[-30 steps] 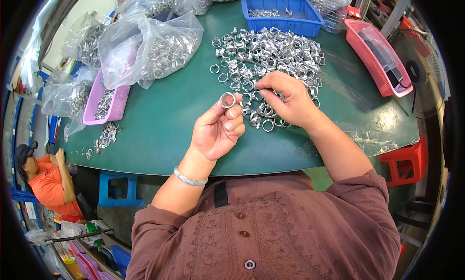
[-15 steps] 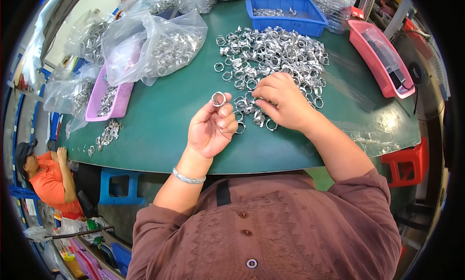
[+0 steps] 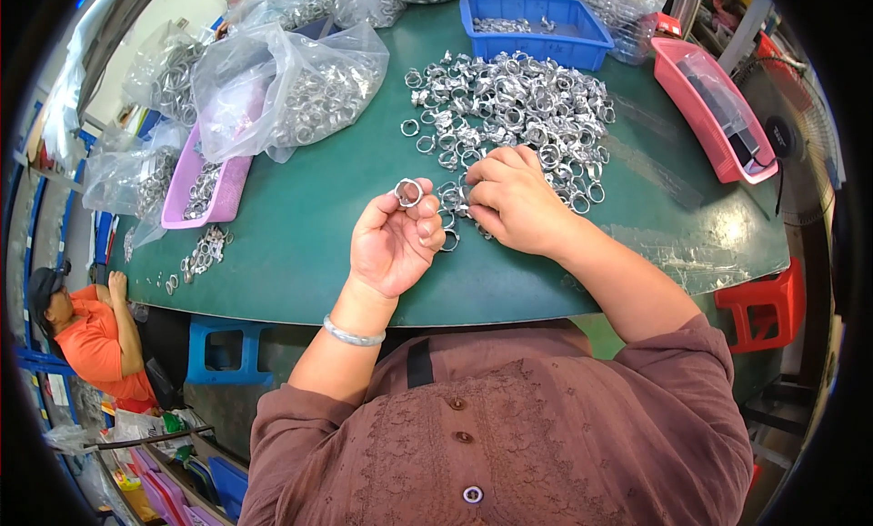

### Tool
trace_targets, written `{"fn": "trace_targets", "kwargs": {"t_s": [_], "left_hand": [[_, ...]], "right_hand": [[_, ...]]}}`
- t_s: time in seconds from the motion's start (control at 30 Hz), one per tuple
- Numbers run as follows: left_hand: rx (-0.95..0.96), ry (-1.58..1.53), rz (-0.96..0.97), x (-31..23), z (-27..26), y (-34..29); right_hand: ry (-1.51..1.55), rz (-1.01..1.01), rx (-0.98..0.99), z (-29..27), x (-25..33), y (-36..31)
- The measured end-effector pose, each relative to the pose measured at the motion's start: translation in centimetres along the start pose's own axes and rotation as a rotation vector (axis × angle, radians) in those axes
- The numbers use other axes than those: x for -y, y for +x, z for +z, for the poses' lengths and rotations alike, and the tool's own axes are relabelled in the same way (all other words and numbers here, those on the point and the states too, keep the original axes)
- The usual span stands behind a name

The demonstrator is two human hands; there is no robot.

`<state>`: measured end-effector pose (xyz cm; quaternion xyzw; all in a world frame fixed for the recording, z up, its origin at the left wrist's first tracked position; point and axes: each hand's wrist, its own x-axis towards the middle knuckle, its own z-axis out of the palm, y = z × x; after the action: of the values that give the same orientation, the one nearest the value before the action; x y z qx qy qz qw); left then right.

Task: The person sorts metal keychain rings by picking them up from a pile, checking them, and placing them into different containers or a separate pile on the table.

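My left hand (image 3: 395, 244), palm up over the green table (image 3: 318, 217), pinches one silvery metal ring (image 3: 408, 193) upright between thumb and fingers. Just to its right, my right hand (image 3: 515, 201) is at the near edge of a heap of similar metal rings (image 3: 518, 103). Its fingers are curled downward and pressed together; whatever they grip, if anything, is hidden by the hand. A few loose rings lie between the two hands. The heaped rings carry small lugs or tabs, and many overlap.
Behind the heap stands a blue tray (image 3: 541, 46) with small metal parts. A pink basket (image 3: 714, 117) is on the right. To the left are a clear bag of rings (image 3: 332, 90), a purple basket (image 3: 211, 194) and a small scatter of parts (image 3: 207, 249). A person in orange (image 3: 95, 330) sits far left.
My right hand has shifted slightly left and down along the heap's near edge, toward my left hand. The left hand, still holding the ring, has barely moved.
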<state>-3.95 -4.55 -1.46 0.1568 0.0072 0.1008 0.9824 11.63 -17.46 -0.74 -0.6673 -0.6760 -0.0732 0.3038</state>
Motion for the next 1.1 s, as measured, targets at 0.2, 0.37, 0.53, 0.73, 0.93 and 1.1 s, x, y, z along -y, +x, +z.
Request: {"fn": "trace_targets", "kwargs": {"t_s": [0.2, 0.37, 0.53, 0.73, 0.93, 1.1], "left_hand": [[-0.141, 0.091, 0.029, -0.8, 0.0, -0.2], [-0.244, 0.186, 0.024, -0.8, 0.1, -0.2], [-0.395, 0.378, 0.043, -0.3, 0.7, -0.2], [-0.416, 0.553, 0.051, 0.2, 1.1, -0.1], [-0.384, 0.822, 0.040, 1.5, 2.9, 0.2], [-0.301, 0.859, 0.049, 2.1, 3.1, 0.2]], "right_hand": [[0.034, 0.115, 0.018, 0.2, -0.1, 0.3], [-0.103, 0.001, -0.067, 0.7, -0.4, 0.7], [-0.138, -0.010, -0.058, 0.6, -0.8, 0.8], [-0.126, -0.017, -0.119, 0.3, -1.0, 1.1], [0.092, -0.056, -0.266, -1.2, -0.1, 1.2], [0.263, -0.172, -0.307, -1.4, 0.3, 1.0]]}}
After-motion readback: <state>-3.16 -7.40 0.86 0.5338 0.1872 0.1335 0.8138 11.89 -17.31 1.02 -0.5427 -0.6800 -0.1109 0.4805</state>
